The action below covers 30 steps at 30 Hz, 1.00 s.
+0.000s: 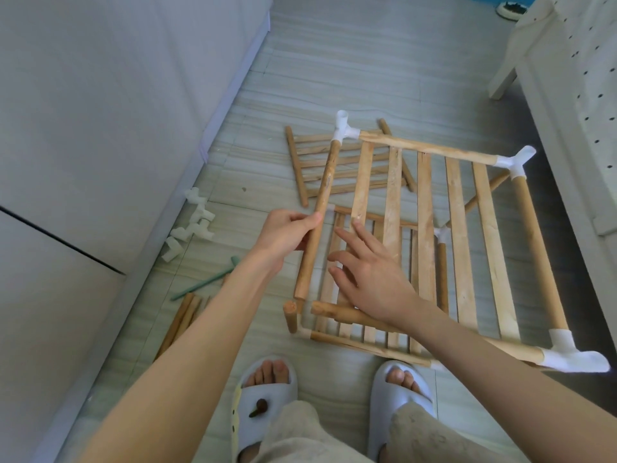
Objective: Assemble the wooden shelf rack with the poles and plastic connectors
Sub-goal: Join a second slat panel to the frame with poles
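- Left hand (287,233): fingers curled round the left side pole (319,217) of the raised shelf frame (460,228).
- Right hand (370,275): fingers spread and relaxed, over the slats; contact cannot be told.
- Frame is above the floor (384,71), over a second shelf (364,332).
- Loose plastic connectors (193,225) lie by the left wall.

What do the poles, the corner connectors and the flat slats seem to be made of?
Poles: probably unfinished wood, pale tan with knots and uneven surface. Corner connectors: seemingly white moulded plastic, smooth, slightly glossy. Flat slats: likely raw wood, with visible grain and rough edges.
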Each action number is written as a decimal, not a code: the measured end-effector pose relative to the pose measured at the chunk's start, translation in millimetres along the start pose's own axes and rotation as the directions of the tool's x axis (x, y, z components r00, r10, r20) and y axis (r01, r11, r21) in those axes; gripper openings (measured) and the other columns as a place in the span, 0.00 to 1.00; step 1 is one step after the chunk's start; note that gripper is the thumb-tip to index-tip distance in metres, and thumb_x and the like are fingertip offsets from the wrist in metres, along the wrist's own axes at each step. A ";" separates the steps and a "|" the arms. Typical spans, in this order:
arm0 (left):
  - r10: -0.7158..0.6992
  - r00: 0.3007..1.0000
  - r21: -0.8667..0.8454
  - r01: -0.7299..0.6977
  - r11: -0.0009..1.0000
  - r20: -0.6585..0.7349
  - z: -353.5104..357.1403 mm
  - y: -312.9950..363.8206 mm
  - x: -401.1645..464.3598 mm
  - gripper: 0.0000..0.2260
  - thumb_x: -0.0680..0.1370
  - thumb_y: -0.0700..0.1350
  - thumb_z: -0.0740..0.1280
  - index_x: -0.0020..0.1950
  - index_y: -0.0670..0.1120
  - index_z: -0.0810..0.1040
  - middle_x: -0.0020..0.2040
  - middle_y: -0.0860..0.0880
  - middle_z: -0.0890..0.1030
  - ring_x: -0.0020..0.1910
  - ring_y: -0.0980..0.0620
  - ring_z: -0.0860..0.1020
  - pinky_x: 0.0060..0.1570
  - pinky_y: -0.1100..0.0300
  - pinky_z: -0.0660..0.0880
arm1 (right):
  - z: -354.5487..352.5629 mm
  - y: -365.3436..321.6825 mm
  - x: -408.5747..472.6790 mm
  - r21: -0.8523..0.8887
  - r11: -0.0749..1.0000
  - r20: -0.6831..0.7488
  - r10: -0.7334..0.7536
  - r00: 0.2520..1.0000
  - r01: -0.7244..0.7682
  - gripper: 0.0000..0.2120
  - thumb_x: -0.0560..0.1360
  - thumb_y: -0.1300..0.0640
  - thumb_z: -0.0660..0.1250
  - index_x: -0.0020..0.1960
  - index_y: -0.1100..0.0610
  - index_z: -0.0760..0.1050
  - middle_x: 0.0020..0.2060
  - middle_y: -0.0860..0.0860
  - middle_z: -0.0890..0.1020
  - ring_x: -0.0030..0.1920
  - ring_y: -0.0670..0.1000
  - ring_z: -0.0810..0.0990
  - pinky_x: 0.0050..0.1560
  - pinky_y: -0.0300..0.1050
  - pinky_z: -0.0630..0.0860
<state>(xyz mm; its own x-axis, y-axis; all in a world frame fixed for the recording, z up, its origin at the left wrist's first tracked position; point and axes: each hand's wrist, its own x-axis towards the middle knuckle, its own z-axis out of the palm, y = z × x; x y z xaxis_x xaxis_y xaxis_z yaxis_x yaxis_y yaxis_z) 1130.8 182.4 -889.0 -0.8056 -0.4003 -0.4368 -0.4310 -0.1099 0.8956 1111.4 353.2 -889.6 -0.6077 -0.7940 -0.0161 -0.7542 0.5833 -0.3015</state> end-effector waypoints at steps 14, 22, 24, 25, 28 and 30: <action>-0.035 0.978 0.386 0.113 0.916 -0.204 -79.7 -78.4 45.8 0.15 0.80 0.40 0.58 0.66 0.40 0.73 0.62 0.42 0.76 0.59 0.46 0.74 0.58 0.55 0.71 | -30.8 -12.2 86.7 -0.096 0.994 -0.125 -0.065 0.990 0.053 0.17 0.80 0.51 0.57 0.62 0.58 0.75 0.62 0.55 0.75 0.66 0.56 0.70 0.71 0.61 0.54; -0.028 0.934 0.715 0.291 0.636 -0.356 -148.8 -136.6 113.3 0.28 0.75 0.32 0.58 0.75 0.39 0.56 0.73 0.37 0.58 0.70 0.36 0.59 0.68 0.47 0.59 | -13.1 6.5 100.9 -0.193 0.951 0.011 -0.244 0.970 0.241 0.26 0.79 0.46 0.47 0.51 0.57 0.82 0.52 0.50 0.81 0.68 0.51 0.70 0.73 0.61 0.49; 0.024 0.944 0.786 0.260 0.561 -0.329 -157.5 -141.6 130.4 0.30 0.75 0.32 0.60 0.75 0.40 0.54 0.73 0.37 0.57 0.68 0.34 0.60 0.66 0.44 0.61 | -8.6 10.1 104.6 -0.167 0.950 -0.070 -0.279 0.958 0.265 0.23 0.79 0.49 0.51 0.45 0.60 0.82 0.44 0.52 0.83 0.61 0.54 0.76 0.71 0.63 0.57; 0.034 0.949 0.811 0.249 0.529 -0.313 -160.3 -143.3 139.2 0.30 0.75 0.33 0.62 0.75 0.39 0.54 0.73 0.37 0.57 0.67 0.34 0.61 0.65 0.43 0.62 | -6.7 11.5 106.9 -0.163 0.949 -0.090 -0.286 0.954 0.270 0.22 0.79 0.50 0.53 0.43 0.60 0.82 0.42 0.53 0.83 0.58 0.54 0.78 0.70 0.64 0.59; 0.020 0.946 0.828 0.273 0.489 -0.324 -163.4 -148.1 161.1 0.24 0.75 0.35 0.63 0.70 0.36 0.62 0.68 0.33 0.64 0.65 0.32 0.65 0.63 0.43 0.65 | -2.0 14.5 110.7 -0.183 0.936 -0.106 -0.322 0.941 0.300 0.21 0.79 0.52 0.54 0.41 0.60 0.82 0.39 0.52 0.82 0.54 0.54 0.79 0.70 0.62 0.59; 0.040 0.930 0.803 0.292 0.519 -0.365 -161.9 -153.3 166.2 0.19 0.76 0.34 0.62 0.66 0.35 0.67 0.64 0.32 0.67 0.62 0.33 0.67 0.61 0.43 0.66 | -0.3 16.7 111.8 -0.199 0.928 -0.109 -0.340 0.934 0.314 0.20 0.79 0.52 0.55 0.40 0.60 0.81 0.38 0.52 0.81 0.53 0.53 0.79 0.71 0.61 0.58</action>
<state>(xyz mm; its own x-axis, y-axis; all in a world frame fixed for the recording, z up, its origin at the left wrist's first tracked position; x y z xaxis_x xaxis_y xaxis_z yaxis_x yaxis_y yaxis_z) 1128.8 -14.5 -1085.4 -0.6184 -0.7087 -0.3396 -0.7858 0.5565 0.2697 1030.7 274.2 -896.1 -0.3385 -0.9213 0.1916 -0.9406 0.3258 -0.0950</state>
